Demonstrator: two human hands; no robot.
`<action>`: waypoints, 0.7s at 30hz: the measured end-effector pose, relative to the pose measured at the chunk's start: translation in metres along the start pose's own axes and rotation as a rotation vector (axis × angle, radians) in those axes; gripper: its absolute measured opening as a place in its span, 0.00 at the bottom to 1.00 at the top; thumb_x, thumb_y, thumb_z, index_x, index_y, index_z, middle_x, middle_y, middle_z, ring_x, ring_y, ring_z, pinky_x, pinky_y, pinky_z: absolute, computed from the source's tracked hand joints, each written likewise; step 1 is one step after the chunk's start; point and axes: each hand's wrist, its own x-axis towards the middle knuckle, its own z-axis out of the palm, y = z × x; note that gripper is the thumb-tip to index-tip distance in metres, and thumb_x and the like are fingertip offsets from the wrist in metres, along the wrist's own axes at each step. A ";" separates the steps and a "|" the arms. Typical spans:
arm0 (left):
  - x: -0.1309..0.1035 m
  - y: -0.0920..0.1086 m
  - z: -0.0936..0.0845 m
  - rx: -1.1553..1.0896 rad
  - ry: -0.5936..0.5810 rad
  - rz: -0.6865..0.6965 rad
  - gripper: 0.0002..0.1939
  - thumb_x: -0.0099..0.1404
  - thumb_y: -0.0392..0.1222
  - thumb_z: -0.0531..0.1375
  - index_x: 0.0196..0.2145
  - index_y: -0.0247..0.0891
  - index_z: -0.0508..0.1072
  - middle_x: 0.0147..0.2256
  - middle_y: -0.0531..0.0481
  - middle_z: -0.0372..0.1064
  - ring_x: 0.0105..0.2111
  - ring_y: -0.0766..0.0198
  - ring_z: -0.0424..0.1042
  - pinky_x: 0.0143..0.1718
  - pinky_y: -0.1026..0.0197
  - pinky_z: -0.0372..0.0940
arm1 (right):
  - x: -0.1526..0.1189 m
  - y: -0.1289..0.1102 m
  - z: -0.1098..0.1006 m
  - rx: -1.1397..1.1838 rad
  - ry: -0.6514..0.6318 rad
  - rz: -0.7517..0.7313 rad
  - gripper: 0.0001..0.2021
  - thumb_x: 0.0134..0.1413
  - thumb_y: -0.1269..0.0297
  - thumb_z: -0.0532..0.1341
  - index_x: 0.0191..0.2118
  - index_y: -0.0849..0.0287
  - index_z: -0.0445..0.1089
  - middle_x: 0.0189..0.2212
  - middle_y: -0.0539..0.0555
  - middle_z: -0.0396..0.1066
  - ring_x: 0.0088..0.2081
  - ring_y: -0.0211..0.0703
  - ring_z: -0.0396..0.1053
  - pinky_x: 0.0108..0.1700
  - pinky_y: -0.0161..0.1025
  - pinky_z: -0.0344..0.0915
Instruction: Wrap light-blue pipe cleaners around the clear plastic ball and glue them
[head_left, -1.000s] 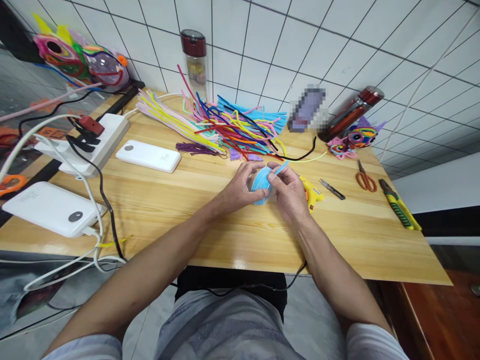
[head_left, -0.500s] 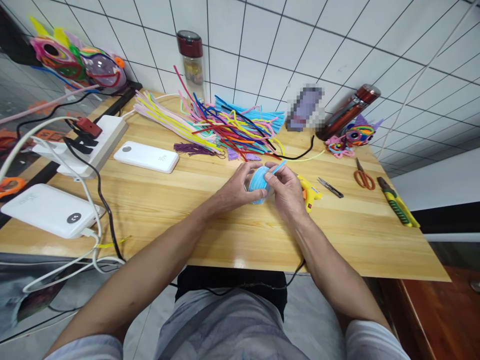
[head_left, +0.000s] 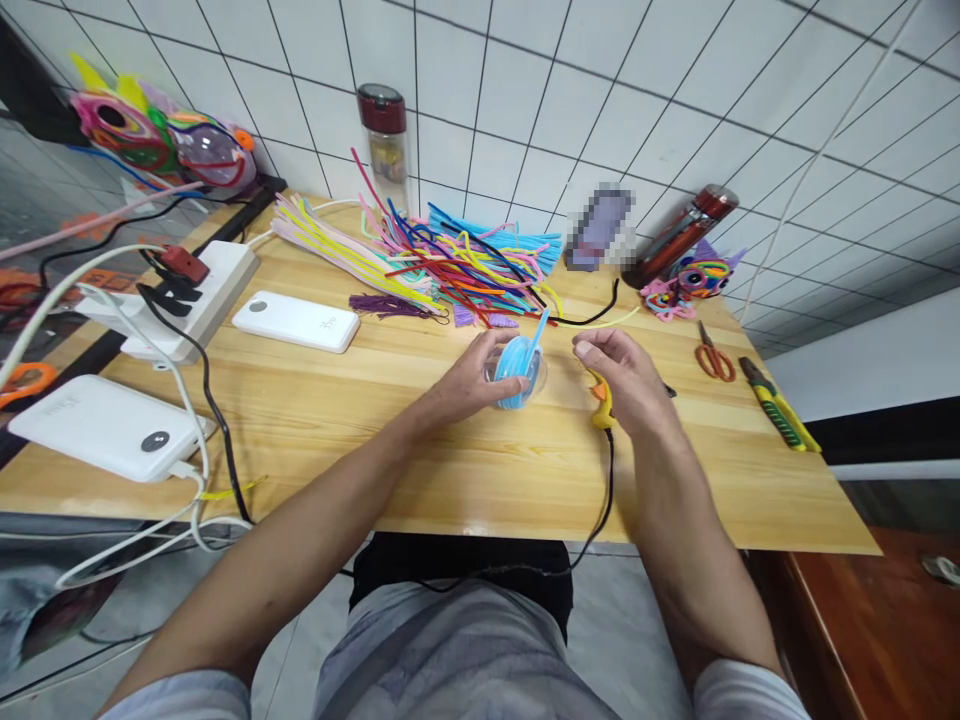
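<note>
My wooden worktop (head_left: 450,480) meets a white tiled wall (head_left: 510,110) up top. Mid-frame, my left grip (head_left: 476,380) holds clear plastic (head_left: 540,372) wound with blue pipe cleaner (head_left: 513,374), one end jutting up; whether my right grip (head_left: 626,375) has the glue gun (head_left: 602,411), I can't tell.

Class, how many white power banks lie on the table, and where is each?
2: the nearer power bank at the left front of the table, the farther power bank between the power strip and the purple tassel. No others show.
</note>
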 end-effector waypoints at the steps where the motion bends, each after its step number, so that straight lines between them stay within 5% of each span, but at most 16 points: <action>1: 0.000 0.000 0.000 0.000 0.003 -0.006 0.42 0.60 0.56 0.74 0.66 0.40 0.65 0.70 0.33 0.63 0.67 0.39 0.71 0.68 0.38 0.67 | -0.003 -0.002 -0.015 -0.141 -0.035 0.039 0.21 0.51 0.41 0.74 0.39 0.53 0.77 0.37 0.52 0.80 0.40 0.47 0.75 0.43 0.42 0.69; 5: 0.000 0.000 0.001 -0.011 0.032 -0.017 0.44 0.58 0.56 0.75 0.65 0.39 0.65 0.69 0.32 0.64 0.67 0.38 0.71 0.69 0.36 0.66 | -0.026 0.000 -0.054 -0.858 -0.008 0.275 0.21 0.63 0.40 0.64 0.33 0.54 0.76 0.32 0.56 0.81 0.40 0.55 0.78 0.39 0.43 0.63; 9: 0.001 -0.002 0.005 -0.004 0.053 -0.003 0.44 0.56 0.55 0.74 0.64 0.38 0.65 0.69 0.30 0.64 0.68 0.37 0.69 0.69 0.33 0.65 | -0.039 0.018 -0.051 -1.181 -0.065 0.494 0.28 0.69 0.34 0.56 0.41 0.54 0.79 0.44 0.67 0.84 0.51 0.67 0.81 0.46 0.50 0.67; 12: 0.002 -0.002 0.005 0.007 0.076 0.004 0.43 0.56 0.55 0.74 0.63 0.38 0.66 0.68 0.31 0.66 0.67 0.38 0.71 0.69 0.33 0.66 | -0.034 0.032 -0.039 -1.155 -0.057 0.502 0.32 0.67 0.31 0.55 0.39 0.57 0.79 0.45 0.73 0.83 0.54 0.73 0.80 0.52 0.57 0.69; 16: 0.002 -0.003 0.002 0.020 0.104 0.025 0.41 0.56 0.55 0.74 0.62 0.39 0.67 0.65 0.34 0.68 0.66 0.40 0.71 0.68 0.37 0.67 | -0.020 0.040 -0.035 -0.981 0.050 0.468 0.23 0.60 0.40 0.65 0.28 0.55 0.72 0.38 0.73 0.82 0.54 0.77 0.79 0.54 0.61 0.69; 21: 0.005 -0.004 -0.008 0.009 0.100 0.029 0.42 0.57 0.56 0.75 0.63 0.41 0.66 0.66 0.35 0.68 0.67 0.41 0.70 0.66 0.39 0.69 | -0.019 0.037 -0.046 -0.674 0.058 0.373 0.16 0.59 0.45 0.60 0.31 0.52 0.66 0.31 0.59 0.78 0.40 0.57 0.80 0.44 0.49 0.75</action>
